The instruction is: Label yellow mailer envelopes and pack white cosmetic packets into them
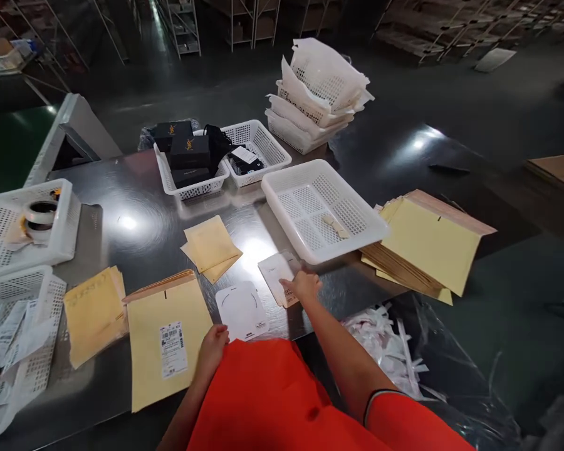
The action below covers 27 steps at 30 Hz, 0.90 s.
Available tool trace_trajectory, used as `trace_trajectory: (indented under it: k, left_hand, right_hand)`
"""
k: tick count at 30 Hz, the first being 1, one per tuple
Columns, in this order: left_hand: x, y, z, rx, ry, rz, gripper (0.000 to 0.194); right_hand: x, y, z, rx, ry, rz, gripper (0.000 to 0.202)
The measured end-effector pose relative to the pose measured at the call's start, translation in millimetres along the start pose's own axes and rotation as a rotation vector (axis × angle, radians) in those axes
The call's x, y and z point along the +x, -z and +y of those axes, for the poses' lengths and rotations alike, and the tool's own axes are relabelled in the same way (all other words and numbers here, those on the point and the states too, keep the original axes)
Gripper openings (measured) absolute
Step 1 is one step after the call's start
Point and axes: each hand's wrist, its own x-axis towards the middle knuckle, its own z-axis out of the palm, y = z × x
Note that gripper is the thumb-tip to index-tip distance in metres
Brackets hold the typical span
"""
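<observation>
My left hand [214,346] is low on the near side of the table, its fingers curled at the lower left edge of a white card [242,310] with rounded top corners. Just left of that hand lies a large yellow padded envelope [143,338] bearing a white printed label [173,349]. Over a small stack of pale printed cards [276,275], my right hand [303,285] rests with its thumb out to the left and its fingers apart. Part of the stack is hidden under it. Small yellow envelopes [212,245] lie farther back.
A white basket [282,216] with a tan scrap stands beyond my right hand. Yellow envelopes [437,241] are piled right of it. Baskets with black boxes [190,153] and a stack of baskets [305,128] stand behind. Left are baskets with tape [41,216] and labels [9,338]. Paper strips [380,344] fill a bag below.
</observation>
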Motion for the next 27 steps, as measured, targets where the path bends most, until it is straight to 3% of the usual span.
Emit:
trace_trajectory:
  k: [5, 9, 12, 15, 19, 21, 23, 27]
  left_hand:
    - [18, -30.3, 21, -0.129, 0.073, -0.163, 0.024]
    - [15, -31.1, 21, -0.205, 0.106, -0.197, 0.027]
    - [12, -28.9, 21, -0.273, 0.136, -0.191, 0.033]
    - [9, -33.8, 30, -0.395, 0.155, -0.227, 0.043]
    - [4, -45.8, 51, -0.634, 0.141, -0.323, 0.053]
    - [3, -45.7, 58, -0.777, 0.164, -0.278, 0.050]
    - [3, -38.0, 60, -0.864, 0.210, -0.167, 0.044]
    - [3, -5.0, 53, -0.888, 0.305, 0.085, 0.035]
  right_hand:
    - [5, 3, 20, 0.195, -0.054, 0.018, 0.027]
    - [-2, 6, 43, 0.476, -0.074, -0.084, 0.019]
    - [-18, 11, 50, 0.696, -0.041, -0.186, 0.030]
    - [-45, 13, 43, 0.839, 0.001, -0.304, 0.044]
    - [-75, 1, 14, 0.867, 0.083, -0.423, 0.049]
    - [-73, -6, 0, 0.811, 0.090, -0.399, 0.045]
    - [-56, -11, -9, 0.726, 0.051, -0.296, 0.041]
    - [-7, -10, -5, 0.527, -0.073, -0.069, 0.042]
